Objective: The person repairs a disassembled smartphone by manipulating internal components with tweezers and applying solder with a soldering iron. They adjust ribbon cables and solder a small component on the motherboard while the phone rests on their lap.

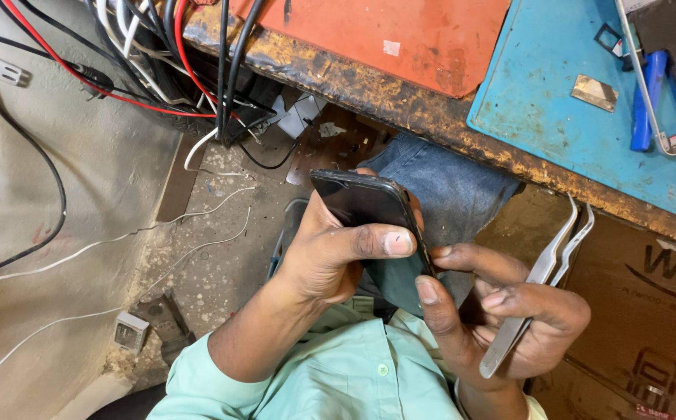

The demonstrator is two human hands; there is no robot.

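Above, a worn wooden table [400,101] with a rusty orange mat [385,39] and a blue work mat [556,101], the latter carrying a small metal plate [595,92], blue-handled tools [647,101] and a phone frame [668,78] at the far corner, all set aside well apart from the hands. At the upper left, a tangle of black, red and white cables [175,54] hanging off the table edge toward the speckled floor [213,264]. At the right, a brown cardboard box [641,311]. Lower down, over a denim-clad knee [439,187], the left hand [330,257] wrapped around a black smartphone [365,206], thumb laid across its face, apparently to steady it below table height and close to the body. Just beside, the right hand [509,311] closed on curved metal tweezers [544,276], parked between the fingers with tips pointing up and away, probably to free the thumb, which presses the phone's lower edge.
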